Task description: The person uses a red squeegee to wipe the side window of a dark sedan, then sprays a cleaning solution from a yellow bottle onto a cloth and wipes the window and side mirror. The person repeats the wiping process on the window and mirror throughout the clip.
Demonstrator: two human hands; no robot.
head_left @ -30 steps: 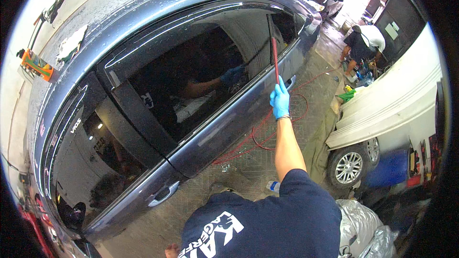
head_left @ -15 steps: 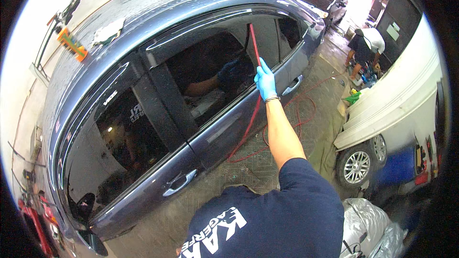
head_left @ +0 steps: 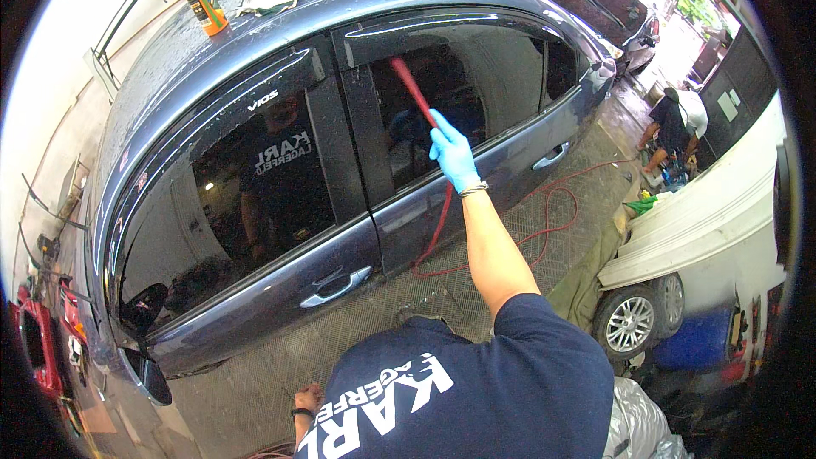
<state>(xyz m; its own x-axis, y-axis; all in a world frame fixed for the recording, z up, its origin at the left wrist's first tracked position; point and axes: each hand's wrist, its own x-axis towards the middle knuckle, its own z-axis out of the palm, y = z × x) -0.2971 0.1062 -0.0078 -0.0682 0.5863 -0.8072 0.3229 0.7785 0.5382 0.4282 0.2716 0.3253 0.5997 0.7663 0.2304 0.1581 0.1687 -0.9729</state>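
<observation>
My blue-gloved right hand [head_left: 456, 155] is closed around a red hose [head_left: 411, 85], whose end is held up in front of the rear side window [head_left: 459, 93] of a dark blue-grey car [head_left: 374, 242]. That end looks blurred and widens toward its tip. Below the glove the hose hangs past the rear door and trails along the floor. My bare left hand [head_left: 309, 397], with a dark band at the wrist, is low beside my body. Its fingers look curled; whatever they may hold is hidden.
An orange bottle [head_left: 204, 4] and a pale cloth [head_left: 270, 0] rest on the wet roof. To the right lie wheels [head_left: 629, 323], a white panel [head_left: 688, 221] and a blue bin [head_left: 695, 342]. Another person [head_left: 676, 127] crouches at the far right. A second car [head_left: 591, 4] stands behind.
My right hand and the hose end have moved left along the rear window, toward the pillar. The view has shifted, and my left hand has come further into sight.
</observation>
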